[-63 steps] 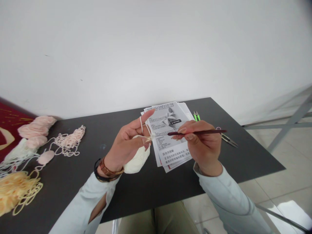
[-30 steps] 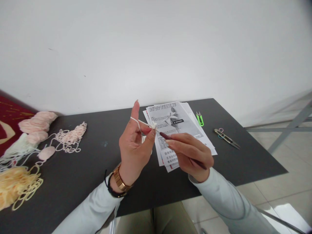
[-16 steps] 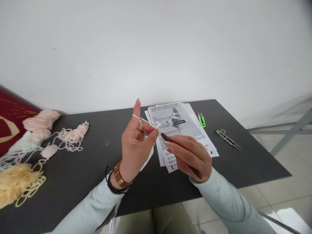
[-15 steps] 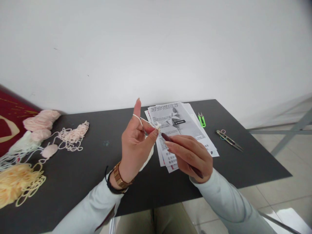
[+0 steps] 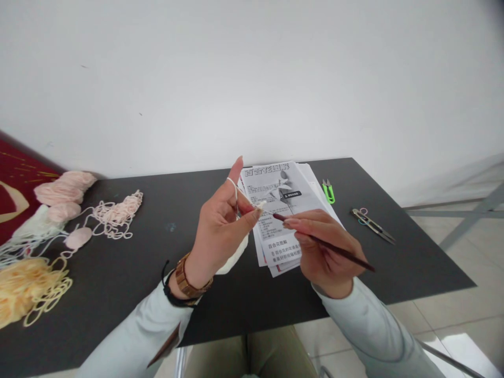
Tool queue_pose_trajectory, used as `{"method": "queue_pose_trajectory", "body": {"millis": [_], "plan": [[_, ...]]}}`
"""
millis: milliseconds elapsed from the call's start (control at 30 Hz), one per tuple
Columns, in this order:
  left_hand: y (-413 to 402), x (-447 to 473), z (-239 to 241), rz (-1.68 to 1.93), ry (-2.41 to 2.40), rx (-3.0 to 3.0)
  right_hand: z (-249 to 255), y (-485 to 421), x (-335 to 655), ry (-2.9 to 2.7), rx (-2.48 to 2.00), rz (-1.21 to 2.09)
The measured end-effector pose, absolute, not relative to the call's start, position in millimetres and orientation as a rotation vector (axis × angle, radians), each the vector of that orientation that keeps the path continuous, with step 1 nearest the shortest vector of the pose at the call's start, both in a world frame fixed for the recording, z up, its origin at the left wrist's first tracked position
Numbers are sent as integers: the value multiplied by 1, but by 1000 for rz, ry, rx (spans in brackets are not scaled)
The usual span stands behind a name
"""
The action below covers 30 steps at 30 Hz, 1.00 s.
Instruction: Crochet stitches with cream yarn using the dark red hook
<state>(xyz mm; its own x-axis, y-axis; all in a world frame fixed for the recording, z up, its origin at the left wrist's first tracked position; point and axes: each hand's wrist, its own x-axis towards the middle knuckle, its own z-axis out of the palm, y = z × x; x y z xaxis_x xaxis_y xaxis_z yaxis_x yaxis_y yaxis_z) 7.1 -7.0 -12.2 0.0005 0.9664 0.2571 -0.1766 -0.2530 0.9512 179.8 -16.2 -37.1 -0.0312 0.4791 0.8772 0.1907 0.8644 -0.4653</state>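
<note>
Between thumb and fingertips, my left hand [image 5: 222,223] pinches a small piece of white crochet work [image 5: 260,205]. White yarn [image 5: 232,182] loops round its raised index finger and runs down to the piece. My right hand [image 5: 328,252] grips a crochet hook [image 5: 342,252] with a dark handle, its thin metal shaft reaching left to the white piece. Whether the hook's tip sits inside a stitch is too small to tell. Something white [image 5: 235,257], perhaps more of the yarn, shows partly behind my left wrist.
Printed sheets [image 5: 281,244] lie stacked on the dark table [image 5: 157,283] beneath my hands. To their right are green thread snips [image 5: 327,191] and metal snips [image 5: 372,224]. Pink yarn [image 5: 65,189] and yellow yarn [image 5: 27,289] lie at the left, beside a red bag [image 5: 23,168].
My right hand has moved right and turned, so the hook lies flatter and its metal shaft now shows. My left hand has shifted slightly right, still pinching the white piece.
</note>
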Motion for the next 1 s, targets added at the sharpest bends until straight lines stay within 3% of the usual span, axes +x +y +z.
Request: {"method": "queue_pose_trajectory", "body": {"millis": [233, 633, 1000], "plan": [[-3, -1, -5, 1220, 809, 1050, -34, -10, 178, -1377, -564, 328], [0, -12, 0, 882, 660, 863, -29, -9, 186, -1284, -619, 739], [-3, -12, 7, 763, 531, 789, -28, -9, 192, -1316, -545, 794]]}}
